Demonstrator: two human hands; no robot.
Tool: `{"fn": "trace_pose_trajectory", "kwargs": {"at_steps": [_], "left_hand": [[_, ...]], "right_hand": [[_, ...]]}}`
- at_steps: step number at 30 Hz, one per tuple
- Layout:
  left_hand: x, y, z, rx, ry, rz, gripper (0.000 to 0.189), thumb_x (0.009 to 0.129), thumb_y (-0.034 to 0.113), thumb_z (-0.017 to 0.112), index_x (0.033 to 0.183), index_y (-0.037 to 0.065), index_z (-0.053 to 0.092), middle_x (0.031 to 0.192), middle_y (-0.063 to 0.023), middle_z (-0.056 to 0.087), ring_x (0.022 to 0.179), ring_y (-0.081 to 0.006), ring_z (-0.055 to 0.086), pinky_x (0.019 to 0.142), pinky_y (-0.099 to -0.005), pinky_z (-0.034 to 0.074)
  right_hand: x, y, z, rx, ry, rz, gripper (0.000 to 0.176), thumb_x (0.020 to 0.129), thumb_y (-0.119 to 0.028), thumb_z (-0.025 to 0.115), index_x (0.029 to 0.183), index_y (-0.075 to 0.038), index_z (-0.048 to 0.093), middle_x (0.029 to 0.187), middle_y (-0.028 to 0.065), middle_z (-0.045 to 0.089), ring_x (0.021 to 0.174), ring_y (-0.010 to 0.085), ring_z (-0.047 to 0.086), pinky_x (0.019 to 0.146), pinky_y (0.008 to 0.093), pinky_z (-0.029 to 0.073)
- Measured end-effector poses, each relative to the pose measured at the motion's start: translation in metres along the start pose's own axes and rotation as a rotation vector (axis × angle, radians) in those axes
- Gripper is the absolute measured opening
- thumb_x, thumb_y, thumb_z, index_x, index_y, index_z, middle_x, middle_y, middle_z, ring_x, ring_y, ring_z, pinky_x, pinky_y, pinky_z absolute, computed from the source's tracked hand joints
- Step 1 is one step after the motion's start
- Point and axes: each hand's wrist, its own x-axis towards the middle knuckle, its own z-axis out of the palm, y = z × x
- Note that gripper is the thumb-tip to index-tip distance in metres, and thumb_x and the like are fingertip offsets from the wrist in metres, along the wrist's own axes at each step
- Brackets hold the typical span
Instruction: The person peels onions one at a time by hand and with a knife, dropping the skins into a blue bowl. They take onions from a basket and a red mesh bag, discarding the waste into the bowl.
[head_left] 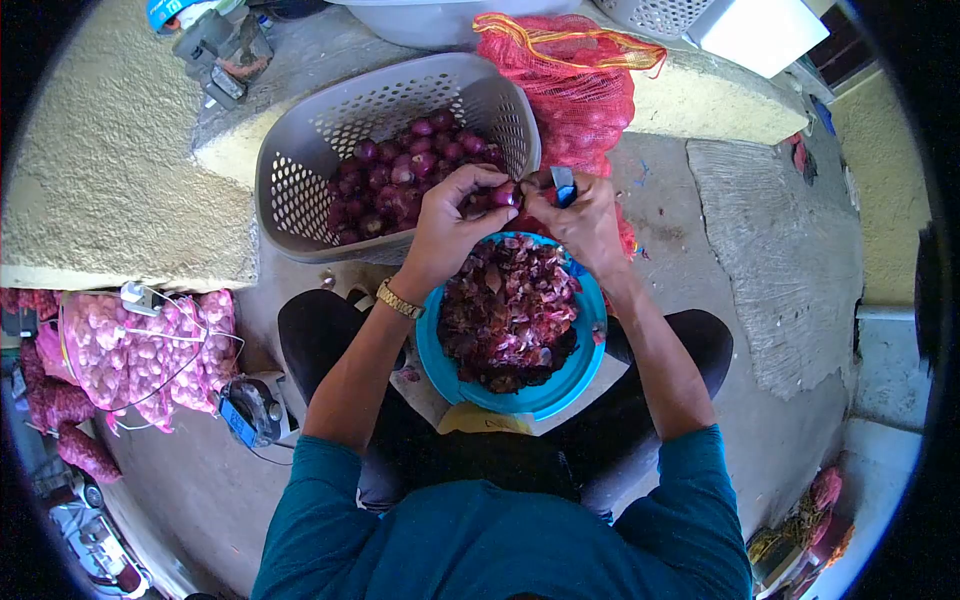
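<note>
Closed round a red onion, my left hand is above the far edge of a blue basin. The basin holds a heap of onion skins. My right hand is beside the onion with its fingers closed on a small knife with a blue handle; its blade is mostly hidden. Several red onions lie in a grey perforated basket behind my left hand.
A red mesh sack stands behind my right hand, against a low ledge. Pink sacks of bulbs and a scale with a display are at the left. My knees flank the basin.
</note>
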Motion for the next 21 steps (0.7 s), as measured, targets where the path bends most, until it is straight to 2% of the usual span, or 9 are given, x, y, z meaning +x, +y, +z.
{"fn": "trace_pose_trajectory", "kwargs": {"at_steps": [5, 9, 11, 12, 13, 14, 15, 17, 21], "left_hand": [[-0.001, 0.004, 0.002, 0.044, 0.021, 0.017, 0.030, 0.079, -0.003, 0.071, 0.107, 0.000, 0.061, 0.102, -0.0027, 0.063, 0.094, -0.0092, 0.059, 0.085, -0.0252, 0.051], [0.001, 0.006, -0.001, -0.090, 0.006, -0.086, 0.031, 0.081, -0.003, 0.070, 0.110, 0.000, 0.061, 0.103, -0.0042, 0.063, 0.094, -0.0096, 0.060, 0.086, -0.0254, 0.051], [0.000, 0.010, -0.002, -0.288, 0.035, -0.225, 0.034, 0.084, -0.001, 0.067, 0.117, 0.000, 0.058, 0.106, -0.0078, 0.064, 0.097, -0.0131, 0.062, 0.088, -0.0280, 0.053], [0.000, 0.012, -0.005, -0.288, 0.034, -0.225, 0.034, 0.084, -0.001, 0.067, 0.117, 0.000, 0.058, 0.106, -0.0078, 0.064, 0.097, -0.0131, 0.062, 0.088, -0.0280, 0.053], [0.001, 0.014, -0.008, -0.509, 0.065, -0.281, 0.035, 0.085, -0.001, 0.065, 0.119, 0.000, 0.056, 0.108, -0.0094, 0.064, 0.098, -0.0151, 0.063, 0.089, -0.0303, 0.054], [0.001, 0.015, -0.010, -0.730, 0.097, -0.335, 0.036, 0.087, -0.001, 0.063, 0.122, 0.000, 0.054, 0.109, -0.0110, 0.065, 0.100, -0.0171, 0.064, 0.090, -0.0326, 0.054], [0.001, 0.013, -0.011, -0.730, 0.098, -0.333, 0.036, 0.087, -0.001, 0.063, 0.122, 0.000, 0.054, 0.109, -0.0110, 0.065, 0.100, -0.0171, 0.064, 0.090, -0.0326, 0.054], [0.001, 0.006, -0.013, -0.733, 0.117, -0.279, 0.037, 0.091, 0.003, 0.056, 0.128, -0.002, 0.050, 0.120, -0.0191, 0.061, 0.114, -0.0286, 0.060, 0.102, -0.0434, 0.048], [0.002, 0.004, -0.013, -0.714, 0.109, -0.285, 0.036, 0.091, 0.000, 0.056, 0.126, -0.001, 0.052, 0.120, -0.0189, 0.061, 0.114, -0.0278, 0.060, 0.101, -0.0424, 0.049]], "right_hand": [[0.000, 0.003, 0.006, -0.051, 0.033, -0.095, 0.013, 0.075, -0.008, 0.073, 0.072, 0.001, 0.063, 0.061, -0.0026, 0.057, 0.054, 0.0039, 0.046, 0.048, 0.0260, 0.040], [0.003, 0.005, 0.006, 0.098, 0.018, 0.058, 0.010, 0.079, -0.007, 0.070, 0.076, 0.000, 0.064, 0.063, -0.0034, 0.057, 0.057, 0.0042, 0.048, 0.049, 0.0254, 0.040], [0.003, 0.006, 0.003, 0.167, 0.021, 0.087, 0.009, 0.080, -0.007, 0.070, 0.077, -0.001, 0.065, 0.064, -0.0038, 0.057, 0.058, 0.0043, 0.048, 0.051, 0.0251, 0.040], [0.003, -0.001, -0.001, 0.288, 0.026, 0.196, 0.008, 0.082, -0.007, 0.069, 0.078, -0.001, 0.065, 0.067, -0.0040, 0.059, 0.060, 0.0042, 0.049, 0.053, 0.0249, 0.041], [0.002, -0.007, -0.004, 0.409, 0.031, 0.305, 0.008, 0.083, -0.007, 0.068, 0.079, -0.001, 0.065, 0.069, -0.0041, 0.060, 0.062, 0.0041, 0.050, 0.056, 0.0247, 0.042], [0.002, -0.011, -0.008, 0.421, 0.004, 0.285, 0.008, 0.084, -0.008, 0.068, 0.083, 0.000, 0.067, 0.073, -0.0038, 0.062, 0.065, 0.0045, 0.053, 0.060, 0.0247, 0.044], [0.001, -0.016, -0.011, 0.420, 0.002, 0.284, 0.008, 0.084, -0.008, 0.068, 0.083, 0.000, 0.067, 0.073, -0.0038, 0.062, 0.065, 0.0045, 0.053, 0.060, 0.0247, 0.044], [0.001, -0.022, -0.016, 0.166, -0.176, 0.347, 0.009, 0.084, -0.007, 0.068, 0.088, 0.001, 0.067, 0.075, -0.0011, 0.064, 0.067, 0.0058, 0.055, 0.062, 0.0254, 0.045], [-0.004, -0.001, -0.013, -0.037, -0.266, 0.077, 0.011, 0.085, -0.007, 0.067, 0.091, 0.001, 0.068, 0.074, 0.0010, 0.065, 0.067, 0.0062, 0.056, 0.062, 0.0258, 0.046]]}}
